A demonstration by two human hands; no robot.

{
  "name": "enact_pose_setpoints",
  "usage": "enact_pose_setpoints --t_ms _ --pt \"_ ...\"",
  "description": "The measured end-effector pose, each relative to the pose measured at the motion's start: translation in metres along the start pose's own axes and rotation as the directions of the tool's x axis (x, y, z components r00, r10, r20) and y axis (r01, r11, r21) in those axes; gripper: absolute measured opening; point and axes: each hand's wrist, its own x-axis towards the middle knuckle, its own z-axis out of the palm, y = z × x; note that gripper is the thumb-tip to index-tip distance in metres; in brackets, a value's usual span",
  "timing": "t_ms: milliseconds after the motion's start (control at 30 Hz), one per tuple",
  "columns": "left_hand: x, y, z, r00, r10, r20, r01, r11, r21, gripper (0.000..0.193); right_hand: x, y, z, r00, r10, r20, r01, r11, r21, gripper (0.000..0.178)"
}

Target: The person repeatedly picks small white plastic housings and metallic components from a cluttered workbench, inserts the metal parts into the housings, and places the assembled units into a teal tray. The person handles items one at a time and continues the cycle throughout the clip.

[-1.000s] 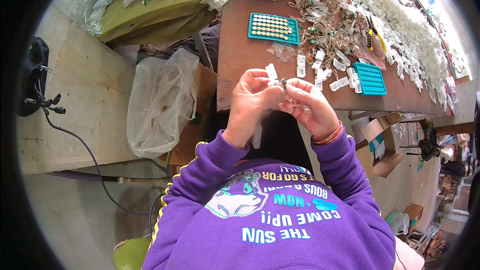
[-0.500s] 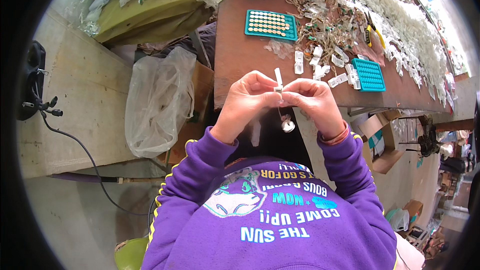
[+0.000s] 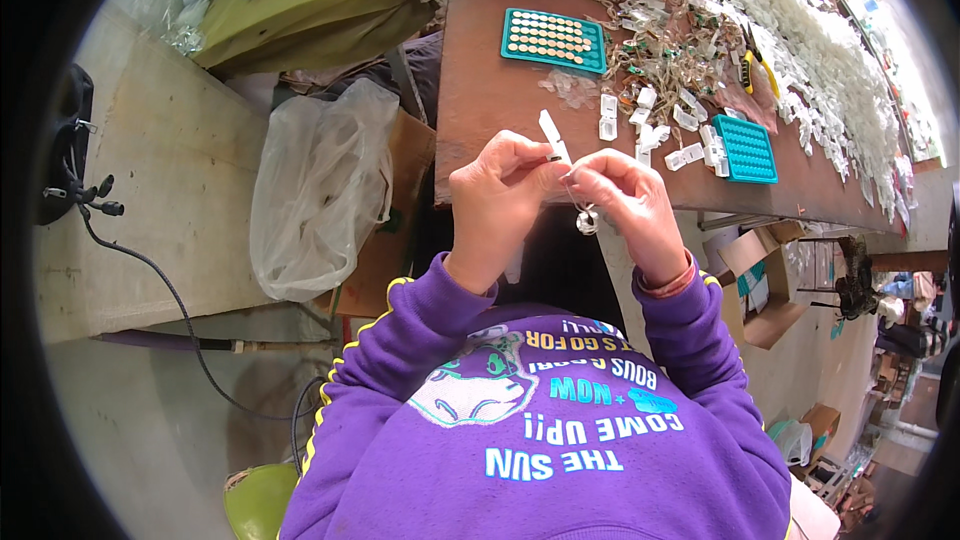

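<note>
Over the near edge of the brown table, my left hand (image 3: 505,190) pinches a small white plastic case (image 3: 552,132) with a narrow flap sticking up. Close beside it, the fingertips of my right hand (image 3: 635,205) are pressed together on a thin pale wire (image 3: 574,194). A small round silvery-white bundle (image 3: 587,221) hangs from that wire below my fingers. How the wire meets the case is hidden by my fingertips. Beyond my hands, several white plastic cases (image 3: 608,118) lie on the table.
One teal tray (image 3: 597,62) holds rows of round cells; another teal tray (image 3: 747,149) sits to the right. Tangled wires (image 3: 660,30), yellow-handled pliers (image 3: 765,72) and a white plastic heap (image 3: 815,70) cover the far right. A clear bag (image 3: 315,200) stands left.
The white case has tilted to the left and risen slightly with my left hand. My right hand has shifted down along the wire, and the hanging bundle has swung right and up.
</note>
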Motion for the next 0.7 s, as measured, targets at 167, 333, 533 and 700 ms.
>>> enact_pose_setpoints --t_ms 167,333,533,700 --pt "-0.002 -0.004 0.002 0.99 0.137 -0.023 -0.133 0.984 0.117 0.016 -0.003 0.008 0.014 0.968 -0.224 -0.112 0.191 0.949 -0.251 0.011" --pt "-0.002 -0.008 0.001 0.973 0.232 -0.008 -0.226 0.955 0.19 0.017 -0.003 0.008 0.017 0.936 -0.333 -0.117 0.267 0.885 -0.381 0.007" --pt "0.0 -0.006 -0.002 0.959 0.281 0.037 -0.279 0.91 0.307 0.015 -0.002 0.0 0.019 0.842 -0.534 -0.076 0.365 0.666 -0.65 0.006" --pt "0.001 -0.004 -0.001 0.996 -0.082 0.035 0.088 0.967 -0.239 0.013 -0.004 0.001 0.021 0.947 -0.28 -0.155 0.202 0.898 -0.39 0.006"
